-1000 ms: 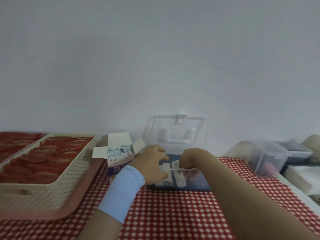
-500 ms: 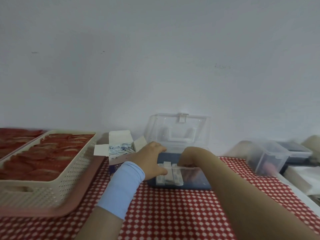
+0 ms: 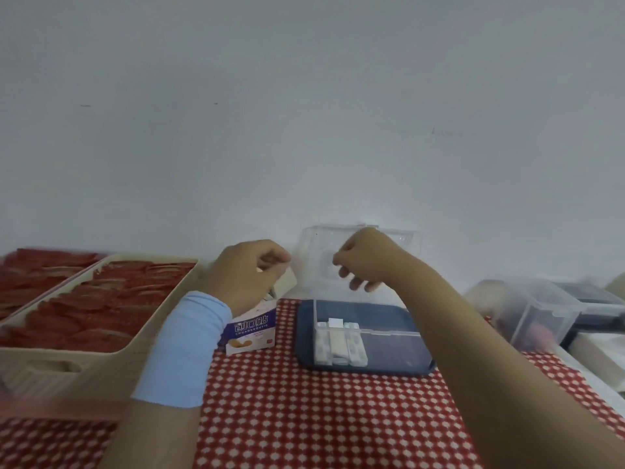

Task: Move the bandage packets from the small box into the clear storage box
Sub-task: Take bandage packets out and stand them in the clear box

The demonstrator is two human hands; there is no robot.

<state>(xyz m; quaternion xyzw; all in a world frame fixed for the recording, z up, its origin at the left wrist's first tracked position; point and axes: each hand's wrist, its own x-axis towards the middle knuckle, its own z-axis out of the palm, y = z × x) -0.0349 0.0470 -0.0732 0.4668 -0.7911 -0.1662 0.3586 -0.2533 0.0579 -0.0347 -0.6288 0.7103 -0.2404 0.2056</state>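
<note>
Red packets fill a cream perforated basket (image 3: 50,353) at the left edge of the worktop (image 3: 304,418), which is covered by a red-and-white checked cloth. Just right of it the left hand (image 3: 248,272), with a pale blue sleeve (image 3: 182,346) on the wrist, hangs over the open top of the small box (image 3: 252,330). Its fingers are curled downward, and I cannot tell whether they pinch anything. The small box stands upright, its purple printed face toward the camera. Next comes the clear storage box (image 3: 389,333) on its dark blue base, with the lid (image 3: 314,258) raised behind. The bandage packets (image 3: 338,343) sit side by side at its left end, long axes running from the near wall toward the back; flat or leaning, I cannot tell. The right hand (image 3: 363,258) hovers above the box, apart from the left, fingers loosely curled with nothing showing in them. Far right stands another clear container (image 3: 541,309).
</note>
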